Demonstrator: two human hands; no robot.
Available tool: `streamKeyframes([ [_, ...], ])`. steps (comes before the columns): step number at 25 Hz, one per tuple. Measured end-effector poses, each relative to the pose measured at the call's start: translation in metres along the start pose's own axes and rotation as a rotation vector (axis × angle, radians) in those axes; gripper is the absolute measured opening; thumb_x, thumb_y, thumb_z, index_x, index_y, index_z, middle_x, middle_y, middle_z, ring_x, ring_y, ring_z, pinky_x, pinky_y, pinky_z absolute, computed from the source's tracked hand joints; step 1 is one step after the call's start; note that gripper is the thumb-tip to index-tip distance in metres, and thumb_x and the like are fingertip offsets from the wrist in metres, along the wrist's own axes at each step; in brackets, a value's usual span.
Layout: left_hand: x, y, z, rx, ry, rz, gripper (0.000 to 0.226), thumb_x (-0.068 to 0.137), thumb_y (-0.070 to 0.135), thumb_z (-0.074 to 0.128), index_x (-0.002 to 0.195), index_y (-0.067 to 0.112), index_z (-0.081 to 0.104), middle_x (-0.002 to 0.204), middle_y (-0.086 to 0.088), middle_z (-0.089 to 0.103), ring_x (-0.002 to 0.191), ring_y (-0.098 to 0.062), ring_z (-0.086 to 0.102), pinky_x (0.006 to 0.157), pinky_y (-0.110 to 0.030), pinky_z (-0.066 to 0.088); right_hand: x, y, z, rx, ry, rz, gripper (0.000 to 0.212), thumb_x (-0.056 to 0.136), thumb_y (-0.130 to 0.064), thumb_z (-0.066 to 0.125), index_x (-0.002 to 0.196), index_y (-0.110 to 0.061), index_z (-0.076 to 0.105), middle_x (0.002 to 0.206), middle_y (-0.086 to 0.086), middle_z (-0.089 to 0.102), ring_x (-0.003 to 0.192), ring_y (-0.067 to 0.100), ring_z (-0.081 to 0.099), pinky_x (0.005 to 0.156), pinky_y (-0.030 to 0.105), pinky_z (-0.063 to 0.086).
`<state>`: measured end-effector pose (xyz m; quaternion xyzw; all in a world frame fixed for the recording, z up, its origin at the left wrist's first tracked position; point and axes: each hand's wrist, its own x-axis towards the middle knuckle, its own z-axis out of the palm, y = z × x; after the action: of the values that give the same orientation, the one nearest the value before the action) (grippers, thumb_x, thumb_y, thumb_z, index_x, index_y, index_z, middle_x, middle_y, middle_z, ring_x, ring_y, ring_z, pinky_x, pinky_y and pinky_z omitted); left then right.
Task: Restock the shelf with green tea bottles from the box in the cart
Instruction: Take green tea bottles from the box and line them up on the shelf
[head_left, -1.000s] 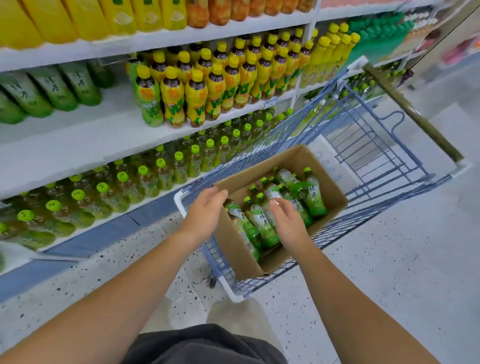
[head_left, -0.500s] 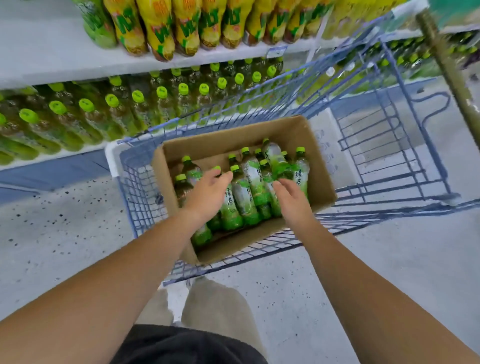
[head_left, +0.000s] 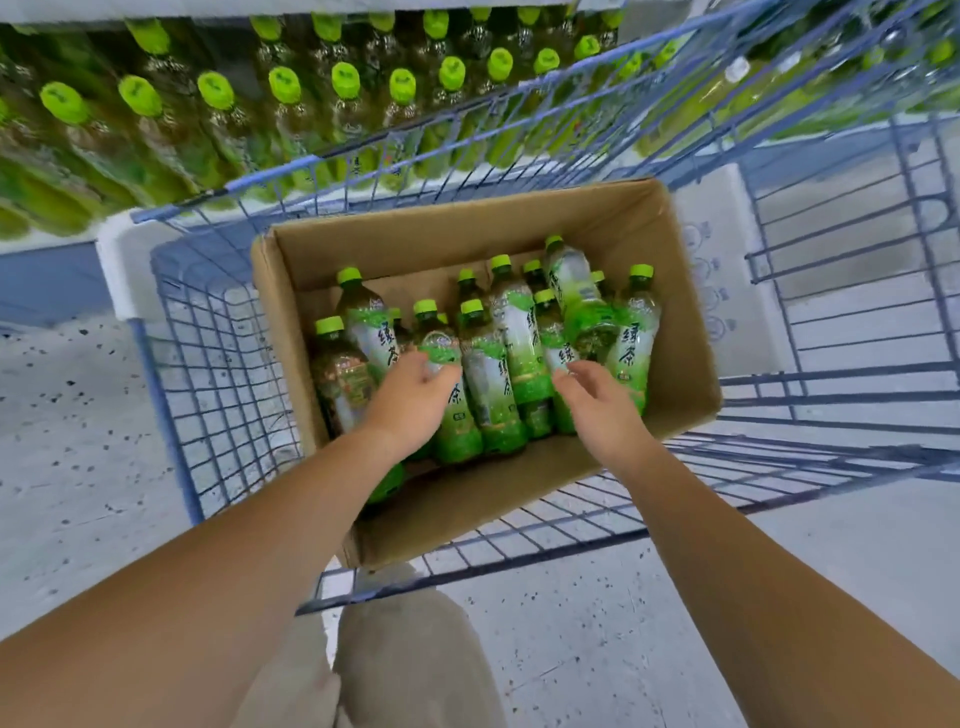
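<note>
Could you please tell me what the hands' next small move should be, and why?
Probably close the left hand and right hand around their bottles and lift. The left rests on one bottle, the right's fingertips touch another bottle, and neither grip looks closed yet. Both lie loose in the open box in the cart, within easy reach.

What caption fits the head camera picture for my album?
Left hand and right hand reach for green tea bottles in the cardboard box inside the blue cart.

Bare, sleeveless forearms (head_left: 218, 566) lead to the left hand (head_left: 410, 402) and right hand (head_left: 605, 410), above light khaki trousers (head_left: 415, 660).
</note>
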<state>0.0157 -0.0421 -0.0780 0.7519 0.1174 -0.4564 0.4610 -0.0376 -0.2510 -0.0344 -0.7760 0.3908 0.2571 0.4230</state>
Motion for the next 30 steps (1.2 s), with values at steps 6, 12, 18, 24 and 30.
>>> streamKeyframes([
  [6, 0.043, -0.003, 0.016, 0.232, 0.211, 0.030, 0.065, 0.087, 0.043, 0.060, 0.139, 0.006, 0.044, 0.137, -0.013, 0.041, 0.126, -0.033, 0.046, 0.099, -0.042, 0.044, 0.058, 0.008, 0.023, -0.103, -0.022, -0.004, 0.059, 0.100, -0.045, 0.050, 0.152, -0.019, 0.036, 0.146, 0.003, 0.048, 0.122, 0.019, 0.053, 0.099, 0.030, 0.039],
  [12, 0.069, 0.018, 0.023, 0.548, 0.178, -0.114, 0.096, 0.079, 0.039, 0.082, 0.145, -0.004, 0.028, 0.143, -0.023, 0.027, 0.108, -0.035, 0.058, 0.088, -0.034, 0.049, 0.097, 0.014, 0.034, -0.330, 0.019, -0.023, 0.055, 0.099, -0.041, 0.054, 0.143, -0.009, 0.046, 0.113, 0.005, 0.061, 0.073, 0.016, 0.062, 0.058, 0.027, 0.046],
  [18, 0.064, 0.010, 0.025, 0.457, 0.308, -0.065, 0.096, 0.070, 0.046, 0.088, 0.141, 0.006, 0.038, 0.138, -0.013, 0.036, 0.124, -0.032, 0.048, 0.101, -0.037, 0.044, 0.107, 0.014, 0.057, -0.496, 0.159, 0.010, 0.058, 0.079, -0.062, 0.052, 0.093, -0.008, 0.065, 0.091, 0.010, 0.067, 0.087, 0.030, 0.064, 0.080, 0.044, 0.057],
  [24, 0.053, -0.012, 0.036, 0.309, 0.452, 0.118, 0.091, 0.079, 0.040, 0.082, 0.152, 0.015, 0.033, 0.146, -0.007, 0.038, 0.137, -0.025, 0.036, 0.110, -0.032, 0.032, 0.110, 0.011, 0.053, -0.485, 0.140, 0.133, 0.058, 0.089, -0.053, 0.061, 0.123, -0.006, 0.058, 0.126, 0.017, 0.050, 0.113, 0.030, 0.050, 0.096, 0.038, 0.046],
  [30, 0.046, -0.012, 0.043, 0.131, 0.351, 0.238, 0.078, 0.086, 0.025, 0.078, 0.148, 0.021, 0.031, 0.139, 0.003, 0.029, 0.099, 0.011, 0.032, 0.092, -0.008, 0.029, 0.093, 0.012, 0.058, -0.270, 0.199, 0.088, 0.053, 0.091, -0.029, 0.069, 0.133, -0.007, 0.044, 0.131, 0.009, 0.050, 0.116, 0.026, 0.055, 0.093, 0.038, 0.048],
])
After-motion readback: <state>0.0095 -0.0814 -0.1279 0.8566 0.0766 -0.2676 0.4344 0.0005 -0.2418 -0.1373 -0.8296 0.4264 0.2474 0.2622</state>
